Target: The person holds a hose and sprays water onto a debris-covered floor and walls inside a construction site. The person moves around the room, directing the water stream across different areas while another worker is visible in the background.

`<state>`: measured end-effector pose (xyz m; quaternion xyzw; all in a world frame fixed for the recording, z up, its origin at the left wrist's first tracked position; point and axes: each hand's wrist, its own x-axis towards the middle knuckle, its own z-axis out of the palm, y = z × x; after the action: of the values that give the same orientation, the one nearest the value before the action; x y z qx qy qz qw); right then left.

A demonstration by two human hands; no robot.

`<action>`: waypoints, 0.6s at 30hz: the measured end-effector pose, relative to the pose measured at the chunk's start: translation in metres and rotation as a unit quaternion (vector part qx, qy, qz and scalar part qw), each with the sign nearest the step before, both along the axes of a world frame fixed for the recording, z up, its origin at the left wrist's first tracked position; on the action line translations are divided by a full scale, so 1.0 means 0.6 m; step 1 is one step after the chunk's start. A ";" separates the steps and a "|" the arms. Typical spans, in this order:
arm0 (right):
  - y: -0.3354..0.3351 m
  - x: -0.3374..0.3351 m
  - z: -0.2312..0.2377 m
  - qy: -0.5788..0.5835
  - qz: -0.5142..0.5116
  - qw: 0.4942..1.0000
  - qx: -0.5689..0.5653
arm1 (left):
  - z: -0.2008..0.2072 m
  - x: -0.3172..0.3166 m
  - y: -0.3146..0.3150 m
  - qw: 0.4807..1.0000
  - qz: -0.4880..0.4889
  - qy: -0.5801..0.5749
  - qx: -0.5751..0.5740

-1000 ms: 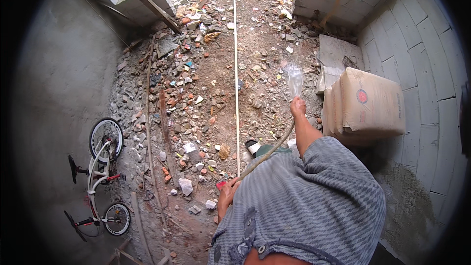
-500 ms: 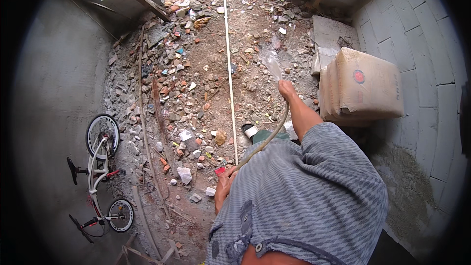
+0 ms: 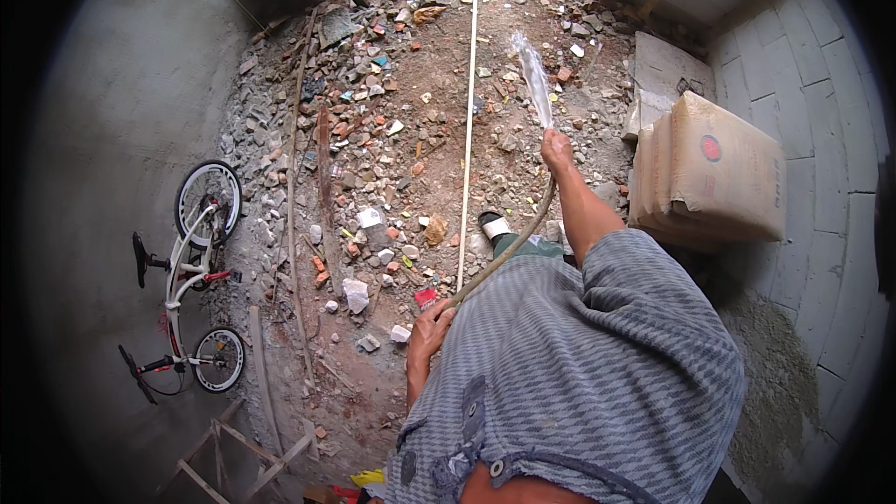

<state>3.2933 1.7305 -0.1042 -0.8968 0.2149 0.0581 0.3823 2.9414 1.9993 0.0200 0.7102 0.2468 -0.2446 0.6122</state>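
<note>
Hose [image 3: 525, 241] mouth now nearer pale pole [image 3: 471, 84], forward-left, long axis bowed

Item count, visible area
Left hand [image 3: 429, 329], 1; right hand [image 3: 557, 148], 1; hose [image 3: 509, 256], 1; water jet [image 3: 535, 79], 1; bicycle [image 3: 174, 303], 1, with wheels [image 3: 219, 359], 2; long pale rod [image 3: 469, 103], 1; bag stack [image 3: 728, 173], 1; rubble pieces [image 3: 356, 296], numerous, exact count not determinable.
</note>
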 end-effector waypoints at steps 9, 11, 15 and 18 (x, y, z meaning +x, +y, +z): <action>0.014 -0.048 -0.033 0.050 0.016 0.998 -0.038 | 0.028 -0.077 0.007 0.996 -0.005 -0.060 0.062; 0.022 -0.073 -0.031 0.040 0.028 0.998 -0.042 | 0.038 -0.102 0.011 0.992 -0.007 -0.082 0.096; 0.057 -0.131 -0.001 0.085 0.144 0.986 0.015 | 0.044 -0.170 0.016 0.988 -0.005 -0.101 0.118; 0.094 -0.176 0.024 0.184 0.239 0.951 0.073 | 0.046 -0.243 0.014 0.987 0.024 -0.085 0.135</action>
<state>3.1878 1.7870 -0.0895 -0.8651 0.0557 0.3274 0.3758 2.7956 2.0076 0.0474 0.7983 0.2417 -0.1334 0.5353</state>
